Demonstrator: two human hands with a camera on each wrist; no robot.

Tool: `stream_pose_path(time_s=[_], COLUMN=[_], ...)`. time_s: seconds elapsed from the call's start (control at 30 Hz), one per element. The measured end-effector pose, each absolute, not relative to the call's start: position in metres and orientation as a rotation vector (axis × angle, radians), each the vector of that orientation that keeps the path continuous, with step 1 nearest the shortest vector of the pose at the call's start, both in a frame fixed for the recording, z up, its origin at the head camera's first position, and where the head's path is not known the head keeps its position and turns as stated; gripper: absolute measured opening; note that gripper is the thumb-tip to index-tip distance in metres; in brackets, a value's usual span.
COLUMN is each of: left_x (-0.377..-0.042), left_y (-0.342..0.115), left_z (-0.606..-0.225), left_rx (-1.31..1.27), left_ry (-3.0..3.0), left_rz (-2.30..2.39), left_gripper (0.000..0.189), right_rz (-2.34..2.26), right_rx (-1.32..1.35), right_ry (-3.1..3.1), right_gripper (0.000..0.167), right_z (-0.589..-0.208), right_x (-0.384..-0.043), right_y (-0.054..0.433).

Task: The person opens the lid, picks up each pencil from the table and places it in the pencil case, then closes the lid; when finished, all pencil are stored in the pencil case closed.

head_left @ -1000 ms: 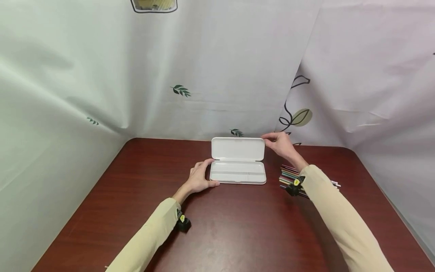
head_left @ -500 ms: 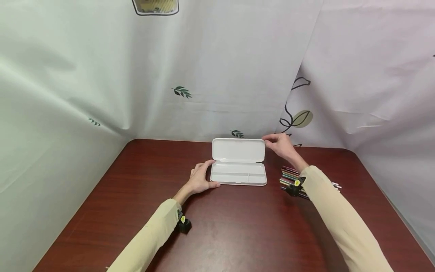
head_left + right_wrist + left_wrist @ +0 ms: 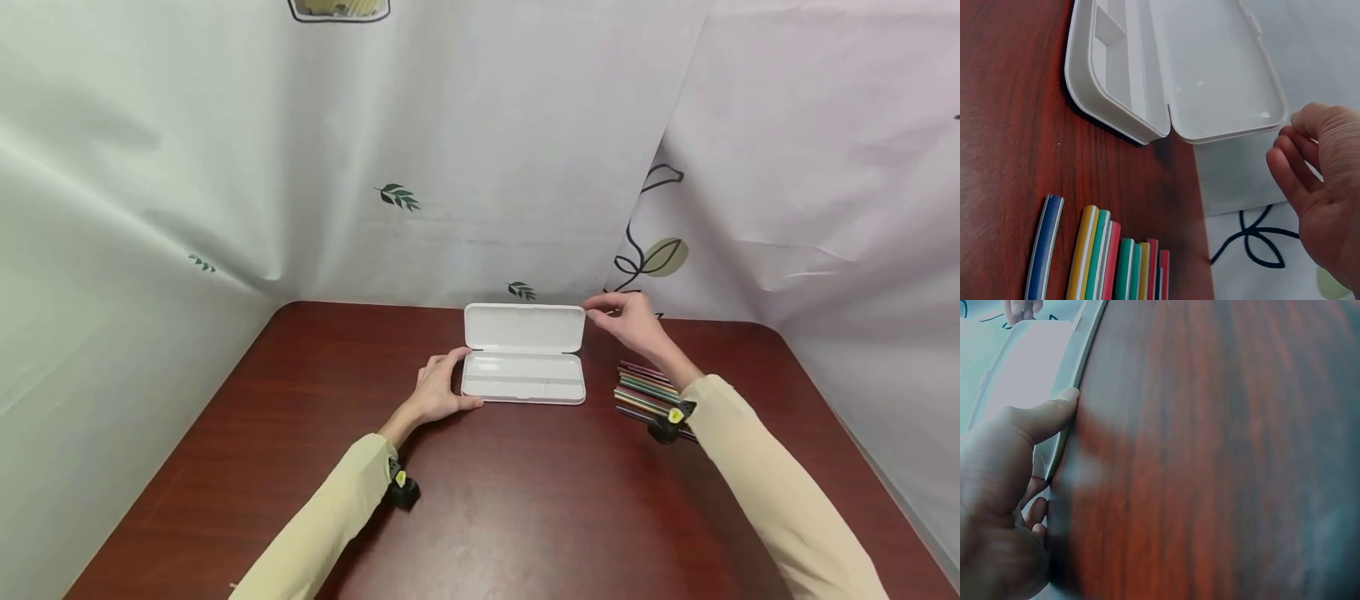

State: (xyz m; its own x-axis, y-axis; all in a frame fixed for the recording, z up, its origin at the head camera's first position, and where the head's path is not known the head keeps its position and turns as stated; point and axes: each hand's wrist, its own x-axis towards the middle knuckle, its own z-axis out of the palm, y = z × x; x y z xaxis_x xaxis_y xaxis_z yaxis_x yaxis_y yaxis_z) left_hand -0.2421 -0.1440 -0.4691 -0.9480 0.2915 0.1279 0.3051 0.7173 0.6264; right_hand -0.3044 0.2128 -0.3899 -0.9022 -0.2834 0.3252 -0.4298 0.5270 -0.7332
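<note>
A white pencil case (image 3: 517, 389) lies on the table with its lid (image 3: 523, 327) raised, so its divided inside shows. My left hand (image 3: 437, 392) grips the case's left end, thumb at the front edge and fingers toward the back. The left wrist view shows the thumb (image 3: 1054, 415) on the rim. At the lid's upper right corner is my right hand (image 3: 633, 323), its fingers loosely bent. In the right wrist view its fingertips (image 3: 1282, 159) stand just off that corner and hold nothing.
Several striped pencils (image 3: 645, 392) lie side by side right of the case, partly under the right forearm. A pale patterned cloth (image 3: 480, 167) hangs behind and beside the reddish-brown table (image 3: 525, 500).
My right hand has drawn slightly right, away from the lid corner, and its forearm has shifted right. The left hand and the raised lid stay in place.
</note>
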Motion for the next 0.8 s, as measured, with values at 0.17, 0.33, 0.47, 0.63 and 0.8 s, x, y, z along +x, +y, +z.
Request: stream_pose_path(time_s=[0.17, 0.33, 0.47, 0.63, 0.8], left_x=[-0.244, -0.245, -0.243, -0.241, -0.242], left_y=[-0.143, -0.141, -0.139, -0.138, -0.138], left_z=[-0.466, -0.463, -0.463, -0.464, -0.465], left_rx=[-0.512, -0.531, -0.529, -0.529, -0.545], left_ry=[-2.893, -2.889, -2.890, -2.902, -2.888], left_rz=[-1.057, -1.064, -1.066, -1.068, -1.092], left_gripper=[0.090, 0.090, 0.090, 0.091, 0.091], right_rz=[1.200, 0.998, 0.930, 0.908, 0.808], right_rx=[0.662, 0.730, 0.769, 0.742, 0.722], right_ry=[-2.572, -2.575, -2.565, -2.585, -2.574], right_gripper=[0.016, 0.011, 0.013, 0.019, 0.025], right_z=[-0.381, -0.379, -0.384, -0.399, -0.417], right_x=[-0.278, -0.243, -0.215, -0.183, -0.160], right_y=[0.232, 0.259, 0.285, 0.314, 0.334])
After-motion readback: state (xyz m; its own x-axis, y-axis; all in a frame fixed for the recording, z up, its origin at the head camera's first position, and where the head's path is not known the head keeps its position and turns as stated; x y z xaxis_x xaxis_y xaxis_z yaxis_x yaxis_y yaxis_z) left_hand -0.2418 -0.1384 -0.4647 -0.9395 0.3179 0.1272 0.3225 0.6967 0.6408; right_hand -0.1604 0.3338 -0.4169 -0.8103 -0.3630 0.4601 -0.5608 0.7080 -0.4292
